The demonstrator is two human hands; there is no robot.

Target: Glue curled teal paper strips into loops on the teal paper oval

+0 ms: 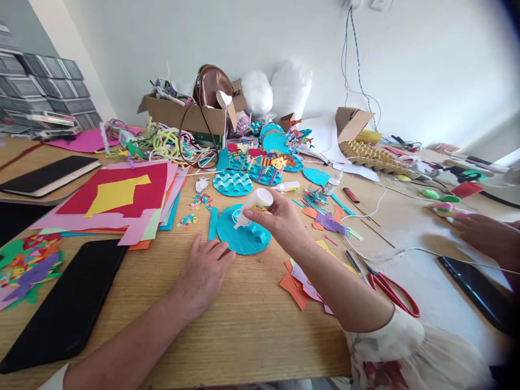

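My right hand (276,216) is wrapped round a white glue bottle (260,200), tipped so its nozzle points down at a round blue disc (244,246). Wavy blue paper strips (255,233) stand on the disc's right part. Flat on the table, my left hand (205,271) has its fingers spread, the fingertips at the disc's lower left edge. Just left of the disc lies a narrow blue strip (213,223). Behind it sits another blue disc with pale waves (232,183). Whether glue is flowing from the nozzle is too small to tell.
Red scissors (392,292), orange and lilac paper scraps (296,287) and a white cable (365,253) lie to the right. Stacked coloured paper (73,208) and a black tablet-like slab (69,303) are at left. Another person's hand (479,233) works at far right.
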